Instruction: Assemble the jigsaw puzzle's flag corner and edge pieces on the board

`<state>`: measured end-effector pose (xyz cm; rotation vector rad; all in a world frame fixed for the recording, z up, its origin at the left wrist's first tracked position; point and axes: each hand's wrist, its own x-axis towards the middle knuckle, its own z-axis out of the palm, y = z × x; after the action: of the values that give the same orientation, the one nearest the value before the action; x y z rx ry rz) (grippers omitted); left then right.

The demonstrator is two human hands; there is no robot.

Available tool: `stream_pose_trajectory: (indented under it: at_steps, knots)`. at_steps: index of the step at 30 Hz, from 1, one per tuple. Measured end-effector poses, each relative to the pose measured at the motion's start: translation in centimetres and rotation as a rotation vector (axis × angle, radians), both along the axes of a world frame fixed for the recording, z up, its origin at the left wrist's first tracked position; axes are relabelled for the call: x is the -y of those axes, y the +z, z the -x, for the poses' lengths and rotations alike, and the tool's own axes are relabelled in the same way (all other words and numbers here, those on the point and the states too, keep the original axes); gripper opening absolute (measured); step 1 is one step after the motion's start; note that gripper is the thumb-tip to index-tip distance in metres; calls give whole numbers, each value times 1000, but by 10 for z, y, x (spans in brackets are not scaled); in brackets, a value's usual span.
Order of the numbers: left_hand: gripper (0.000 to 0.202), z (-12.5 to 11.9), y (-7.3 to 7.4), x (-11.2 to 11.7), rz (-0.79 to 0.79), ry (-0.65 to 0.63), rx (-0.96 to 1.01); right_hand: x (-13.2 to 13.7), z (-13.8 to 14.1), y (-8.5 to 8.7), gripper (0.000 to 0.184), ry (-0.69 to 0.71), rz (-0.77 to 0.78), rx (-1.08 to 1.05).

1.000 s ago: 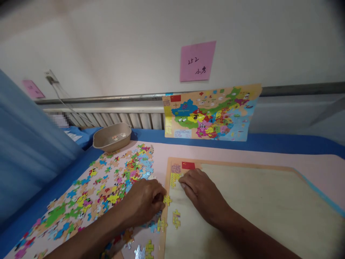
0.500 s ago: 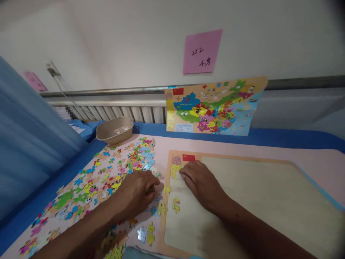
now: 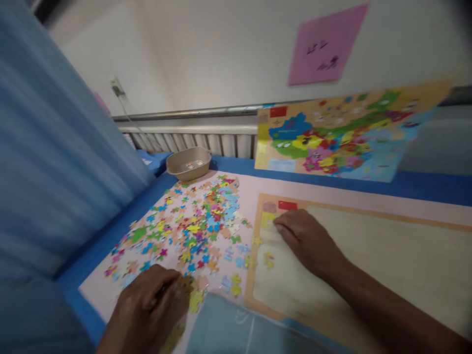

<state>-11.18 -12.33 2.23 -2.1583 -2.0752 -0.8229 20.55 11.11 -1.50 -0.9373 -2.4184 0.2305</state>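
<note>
My left hand (image 3: 151, 305) is low at the near edge of the pink mat (image 3: 254, 196), knuckles up. Its fingers curl down onto yellow puzzle pieces (image 3: 195, 297); blur hides whether one is held. My right hand (image 3: 306, 241) lies flat with fingers stretched out on the upper left corner of the puzzle board (image 3: 387, 255), by the red flag (image 3: 287, 205) and the few yellow pieces (image 3: 268, 259) lying in the tray. Several loose coloured puzzle pieces (image 3: 195, 221) are spread on the mat left of the board.
A beige bowl (image 3: 188, 164) with a few pieces stands at the back left. A finished colour map picture (image 3: 342, 132) leans against the wall under a pink note (image 3: 326, 46). A blue curtain (image 3: 55, 162) hangs at the left. Blue cloth (image 3: 424, 189) covers the table.
My left hand let go of the yellow piece at the board's edge and drew back to the near edge of the mat. The view swung left and down. My right hand stayed put.
</note>
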Motion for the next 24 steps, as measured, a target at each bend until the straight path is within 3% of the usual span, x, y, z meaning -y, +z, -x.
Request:
stream_pose_trajectory:
  at_steps: [6, 16, 20, 24]
  knots:
    - [16, -3, -20, 34, -59, 214, 133, -5, 2, -1, 36, 2, -11, 8]
    - [14, -20, -44, 58, -170, 185, 111, -4, 4, 1, 40, -21, -30, 21]
    - [13, -23, -50, 59, -234, 257, 154, -4, 4, 2, 41, -10, -59, 21]
    - [9, -20, -47, 59, -242, 361, 257, -5, 4, 0, 40, -13, -65, 19]
